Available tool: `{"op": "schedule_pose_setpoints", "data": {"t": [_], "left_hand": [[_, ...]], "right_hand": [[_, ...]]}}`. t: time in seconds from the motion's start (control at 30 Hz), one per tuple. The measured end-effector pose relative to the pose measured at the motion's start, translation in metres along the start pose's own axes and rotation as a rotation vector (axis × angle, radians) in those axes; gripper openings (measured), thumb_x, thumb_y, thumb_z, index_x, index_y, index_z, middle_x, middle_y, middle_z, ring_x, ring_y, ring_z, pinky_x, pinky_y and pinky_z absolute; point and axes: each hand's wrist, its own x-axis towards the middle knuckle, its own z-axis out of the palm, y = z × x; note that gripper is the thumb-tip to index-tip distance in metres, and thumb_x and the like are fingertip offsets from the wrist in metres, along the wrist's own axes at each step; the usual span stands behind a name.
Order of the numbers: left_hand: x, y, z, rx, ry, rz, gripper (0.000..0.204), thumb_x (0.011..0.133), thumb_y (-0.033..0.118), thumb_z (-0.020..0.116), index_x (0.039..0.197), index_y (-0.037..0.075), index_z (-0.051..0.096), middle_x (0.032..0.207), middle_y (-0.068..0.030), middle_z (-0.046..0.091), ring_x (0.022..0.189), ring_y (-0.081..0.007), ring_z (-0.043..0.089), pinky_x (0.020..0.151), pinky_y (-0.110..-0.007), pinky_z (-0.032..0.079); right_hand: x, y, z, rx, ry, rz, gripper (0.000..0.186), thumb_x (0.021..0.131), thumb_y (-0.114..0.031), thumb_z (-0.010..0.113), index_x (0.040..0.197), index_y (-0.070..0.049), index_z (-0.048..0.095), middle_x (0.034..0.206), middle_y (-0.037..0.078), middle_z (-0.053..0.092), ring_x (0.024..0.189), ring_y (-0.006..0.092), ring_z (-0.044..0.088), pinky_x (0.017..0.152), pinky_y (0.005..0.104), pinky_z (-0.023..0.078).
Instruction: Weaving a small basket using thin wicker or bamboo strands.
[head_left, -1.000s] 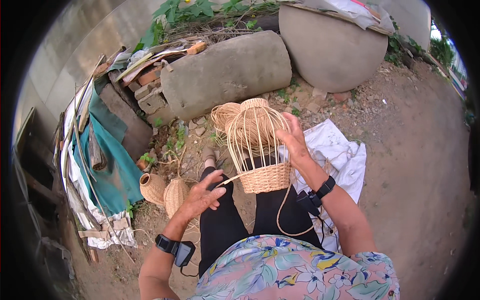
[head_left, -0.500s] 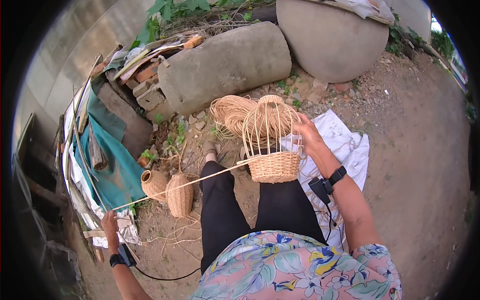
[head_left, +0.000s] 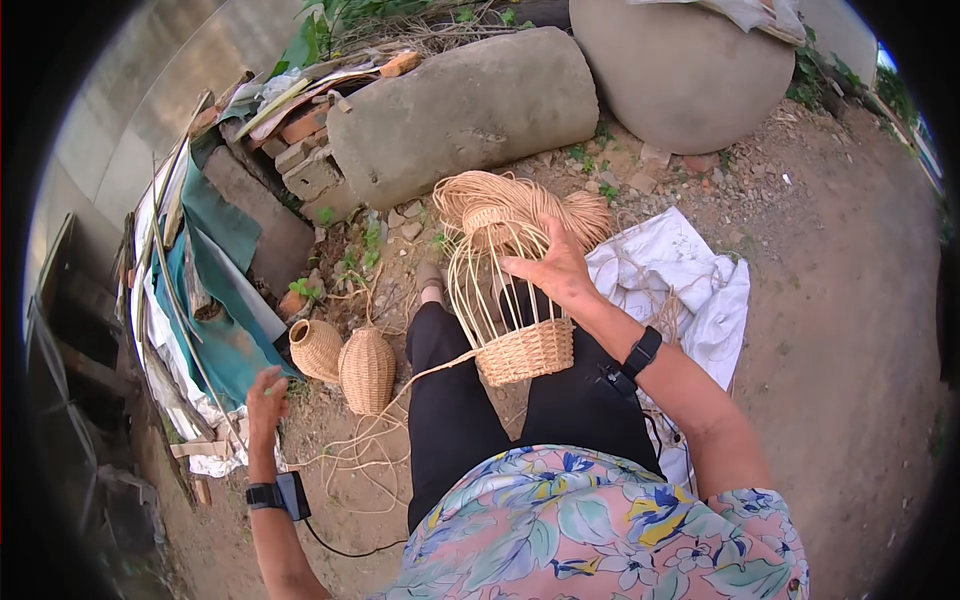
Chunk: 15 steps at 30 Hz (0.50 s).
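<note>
A partly woven basket [head_left: 524, 352] rests over my thighs, its solid woven band nearest me and its bare ribs [head_left: 470, 270] narrowing to a small woven ring [head_left: 487, 224] away from me. My right hand [head_left: 560, 268] grips the ribs from the right side, thumb and fingers spread round them. A loose working strand [head_left: 440, 368] leaves the left of the woven band and sags toward the ground. Off to the left, my left hand [head_left: 266, 398] is raised with its fingers loosely apart, and I see no strand in it.
Two small woven vases [head_left: 366, 372] [head_left: 315, 350] stand left of my legs, near loose strands. A big coil of cord [head_left: 520, 195] lies beyond the basket. White sheeting [head_left: 680, 270] spreads at the right. A concrete cylinder [head_left: 465, 115] and teal cloth [head_left: 215, 320] border the area.
The strand has gone from taut to slack, let go by my left hand, which has risen slightly. My right hand has moved left along the ribs, and the basket has shifted left and tilted.
</note>
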Motion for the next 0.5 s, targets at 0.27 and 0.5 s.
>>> {"op": "schedule_pose_setpoints", "data": {"t": [0.27,0.5], "left_hand": [[-0.115,0.172,0.156,-0.216,-0.648,0.141,0.035,0.093,0.027,0.062,0.121,0.007,0.058,0.103,-0.0035,0.061,0.059,-0.0060,0.052,0.053,-0.021,0.046],[-0.098,0.170,0.157,-0.014,-0.607,0.548,0.025,0.094,0.025,0.062,0.090,0.002,0.070,0.067,-0.0005,0.057,0.056,-0.0074,0.050,0.051,-0.024,0.041]], "right_hand": [[-0.017,-0.010,0.021,0.038,0.126,-0.079,0.091,0.064,-0.040,0.082,0.134,0.001,0.041,0.129,0.025,0.046,0.122,0.0377,0.043,0.104,0.0426,0.035],[-0.018,0.006,0.020,0.123,-0.019,-0.073,0.087,0.065,-0.038,0.075,0.137,-0.004,0.039,0.129,0.023,0.043,0.123,0.0387,0.039,0.105,0.0439,0.033]]}}
